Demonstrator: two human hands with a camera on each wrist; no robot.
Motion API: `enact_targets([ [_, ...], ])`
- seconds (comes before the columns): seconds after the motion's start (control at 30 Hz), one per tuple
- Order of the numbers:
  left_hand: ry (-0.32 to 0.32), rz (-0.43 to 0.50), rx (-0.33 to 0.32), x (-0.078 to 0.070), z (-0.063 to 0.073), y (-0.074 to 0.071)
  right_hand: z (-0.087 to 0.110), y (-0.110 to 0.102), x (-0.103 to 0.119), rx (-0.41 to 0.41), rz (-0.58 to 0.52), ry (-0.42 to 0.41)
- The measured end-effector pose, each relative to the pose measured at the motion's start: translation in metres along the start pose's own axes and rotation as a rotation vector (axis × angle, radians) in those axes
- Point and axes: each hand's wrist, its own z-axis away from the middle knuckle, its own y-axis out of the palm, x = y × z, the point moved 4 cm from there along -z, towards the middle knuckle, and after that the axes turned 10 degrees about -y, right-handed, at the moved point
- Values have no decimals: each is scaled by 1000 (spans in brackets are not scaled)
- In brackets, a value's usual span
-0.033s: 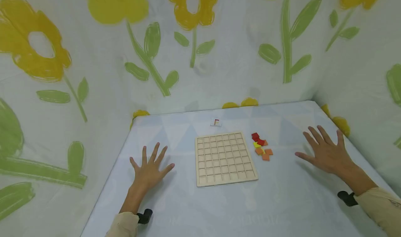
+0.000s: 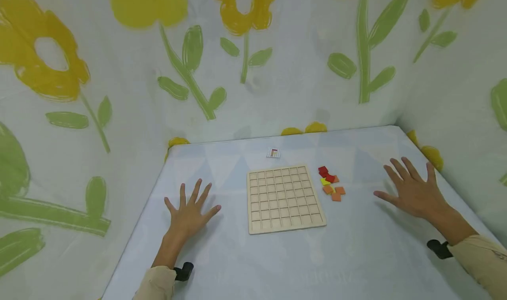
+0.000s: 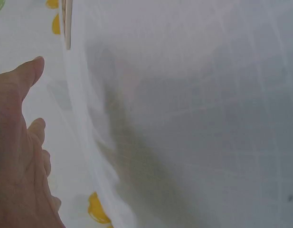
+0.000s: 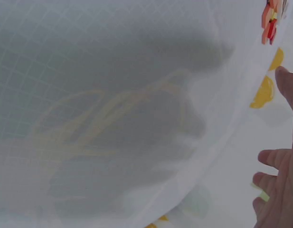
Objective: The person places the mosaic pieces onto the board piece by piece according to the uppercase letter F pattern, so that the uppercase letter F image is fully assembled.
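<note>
A square wooden grid board lies at the middle of the table, its cells bare. Just right of it is a loose cluster of small square tiles: red tiles, a yellow tile and orange tiles, some overlapping. My left hand is left of the board, fingers spread and holding nothing. To the right of the tiles, my right hand also has its fingers spread, with nothing in it. In both wrist views the hands show above the table, casting shadows.
Behind the board lies a small printed card with a grid pattern. The white table meets fabric walls with yellow flowers at its back and sides. Each wrist wears a black strap camera.
The head view has shifted very slightly, so the scene sits a few pixels higher. Hands, board and tiles keep their places.
</note>
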Motion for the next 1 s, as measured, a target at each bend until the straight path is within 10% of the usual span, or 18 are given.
enact_targets([
  [0.63,112,277,18,-60,-38,6,-31,-2,43,-235,-210,-36],
  [1.0,202,564,89,-88,-40,37,-64,16,70,-177,-354,-50],
])
